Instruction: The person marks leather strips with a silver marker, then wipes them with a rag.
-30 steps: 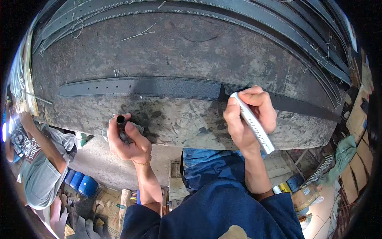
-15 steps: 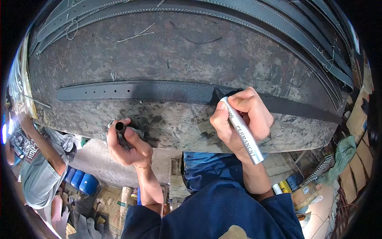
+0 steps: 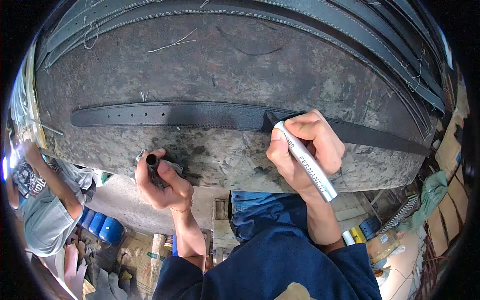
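A dark leather belt (image 3: 210,115) lies across the worn tabletop, its rounded, punched end at the left. My right hand (image 3: 312,145) is closed around a silver permanent marker (image 3: 311,167), whose dark tip meets the belt right of its middle. Near the tip the leather looks blacker than the stretch to the left. At the table's near edge my left hand (image 3: 165,182) is closed around a black marker cap (image 3: 152,160), its hollow end facing up. Some greyish material beside that cap is partly hidden by the fingers.
Several stitched belts (image 3: 320,22) curve along the far side of the table (image 3: 240,65). Loose white threads (image 3: 172,41) lie on it. Another person (image 3: 52,210) is at the left, with blue containers (image 3: 111,230) on the floor nearby. A green cloth (image 3: 432,197) hangs at the right.
The marker has shifted slightly, its rear end swinging right and its tip a little left. My left hand with the cap has barely moved.
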A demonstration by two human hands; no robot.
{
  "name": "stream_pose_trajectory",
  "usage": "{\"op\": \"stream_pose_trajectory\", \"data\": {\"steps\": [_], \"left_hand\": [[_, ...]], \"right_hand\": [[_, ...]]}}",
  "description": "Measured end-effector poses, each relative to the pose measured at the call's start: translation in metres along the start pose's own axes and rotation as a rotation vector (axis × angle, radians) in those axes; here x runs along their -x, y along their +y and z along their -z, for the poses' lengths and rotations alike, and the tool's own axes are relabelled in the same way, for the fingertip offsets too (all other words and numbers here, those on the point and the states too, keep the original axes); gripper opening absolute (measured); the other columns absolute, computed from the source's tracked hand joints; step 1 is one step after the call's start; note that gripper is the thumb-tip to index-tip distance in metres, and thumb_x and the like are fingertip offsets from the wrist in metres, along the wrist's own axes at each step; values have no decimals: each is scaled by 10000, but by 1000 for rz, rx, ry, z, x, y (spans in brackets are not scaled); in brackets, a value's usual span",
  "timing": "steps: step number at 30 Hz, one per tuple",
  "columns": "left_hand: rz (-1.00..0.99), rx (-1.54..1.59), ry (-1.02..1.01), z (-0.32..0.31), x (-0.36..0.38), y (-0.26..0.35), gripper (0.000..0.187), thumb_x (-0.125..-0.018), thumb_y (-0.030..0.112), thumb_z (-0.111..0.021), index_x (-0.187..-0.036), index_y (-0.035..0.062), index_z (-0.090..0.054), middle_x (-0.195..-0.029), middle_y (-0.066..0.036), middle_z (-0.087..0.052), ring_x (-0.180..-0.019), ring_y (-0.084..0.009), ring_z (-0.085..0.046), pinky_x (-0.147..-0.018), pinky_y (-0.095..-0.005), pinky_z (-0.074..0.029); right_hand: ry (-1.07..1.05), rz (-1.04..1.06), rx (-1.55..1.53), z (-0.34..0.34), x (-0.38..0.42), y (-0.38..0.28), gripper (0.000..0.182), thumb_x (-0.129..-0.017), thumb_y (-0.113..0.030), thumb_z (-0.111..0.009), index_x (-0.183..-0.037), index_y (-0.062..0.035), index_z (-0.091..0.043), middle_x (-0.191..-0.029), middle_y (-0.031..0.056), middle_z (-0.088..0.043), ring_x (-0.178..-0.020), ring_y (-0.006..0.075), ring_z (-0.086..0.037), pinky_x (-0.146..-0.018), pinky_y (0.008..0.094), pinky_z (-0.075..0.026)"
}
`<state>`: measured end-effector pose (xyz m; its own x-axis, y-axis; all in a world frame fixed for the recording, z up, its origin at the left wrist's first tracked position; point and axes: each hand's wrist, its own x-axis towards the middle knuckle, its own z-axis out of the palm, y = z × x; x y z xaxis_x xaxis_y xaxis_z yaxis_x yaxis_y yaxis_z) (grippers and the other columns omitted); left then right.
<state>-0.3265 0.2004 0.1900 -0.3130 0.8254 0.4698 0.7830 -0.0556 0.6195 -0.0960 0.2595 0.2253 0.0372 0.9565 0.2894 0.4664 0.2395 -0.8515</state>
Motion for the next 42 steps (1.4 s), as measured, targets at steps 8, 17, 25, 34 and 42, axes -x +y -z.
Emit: {"op": "stream_pose_trajectory", "data": {"steps": [8, 17, 25, 34, 42], "left_hand": [[16, 16, 4, 1, 2, -2, 264, -993, 127, -538, -1157, -80, -553, -868, -152, -668, -745, -215, -621, -760, -356, -522], [-12, 1, -1, 2, 1, -2, 310, -1003, 172, -569, -1208, -60, -548, -922, -164, -668, -789, -179, -594, -731, -304, -483], [-33, 4, 1, 1, 0, -4, 304, -1003, 166, -569, -1207, -59, -547, -926, -163, -669, -781, -174, -586, -723, -298, -483], [29, 140, -67, 7, -8, 2, 122, -872, -33, -458, -978, -9, -512, -848, -98, -551, -675, -130, -410, -626, -284, -379], [-459, -87, -533, -31, -50, 62, 525, -741, -23, -645, -1244, 125, -668, -632, -32, -466, -567, -200, -482, -537, -322, -410]], "right_hand": [[39, -27, -12, -3, 0, -1, 253, -649, 16, -803, -773, -14, -585, -699, 116, -644, -536, 196, -577, -489, 271, -440], [28, 1, -26, -3, -1, -1, 250, -655, 4, -820, -779, -13, -603, -711, 110, -651, -531, 182, -571, -485, 266, -435], [22, 6, -22, -5, -2, 0, 250, -651, 8, -818, -796, -4, -614, -717, 111, -659, -532, 174, -573, -484, 261, -434], [170, -49, -297, 4, 8, 10, 202, -814, -2, -717, -949, 39, -572, -818, 124, -640, -689, 121, -558, -606, 240, -445], [330, -268, -651, 11, 9, 9, 122, -906, -15, -658, -990, 9, -574, -893, 62, -612, -768, 73, -581, -668, 197, -488]]}}
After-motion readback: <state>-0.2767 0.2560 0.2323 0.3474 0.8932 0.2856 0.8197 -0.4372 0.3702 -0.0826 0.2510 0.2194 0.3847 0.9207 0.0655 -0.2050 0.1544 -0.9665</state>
